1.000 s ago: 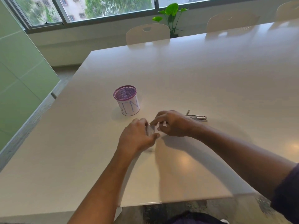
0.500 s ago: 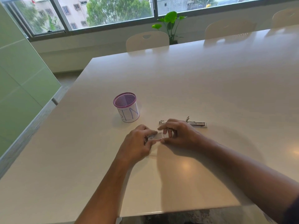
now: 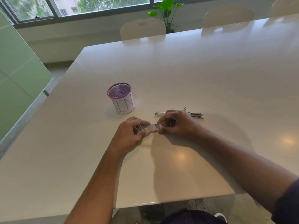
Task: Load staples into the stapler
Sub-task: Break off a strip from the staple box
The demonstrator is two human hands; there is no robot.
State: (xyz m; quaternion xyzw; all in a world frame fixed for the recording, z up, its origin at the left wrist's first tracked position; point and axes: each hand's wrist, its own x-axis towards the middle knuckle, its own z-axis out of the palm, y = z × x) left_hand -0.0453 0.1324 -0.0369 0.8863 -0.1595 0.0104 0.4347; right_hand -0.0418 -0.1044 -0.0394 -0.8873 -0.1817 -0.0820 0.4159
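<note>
Left hand (image 3: 129,135) pinches the little staple box (image 3: 149,128) while the right hand (image 3: 176,125) pinches its open end, stapler (image 3: 196,115) lying just behind, toward the table's (image 3: 210,70) near edge; staple strips probably snap easily, so grip the sides.

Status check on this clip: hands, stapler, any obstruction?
Left hand grips staple box; right hand pinches its open end. Stapler on table behind right hand, unloaded yet. Nothing blocking.
</note>
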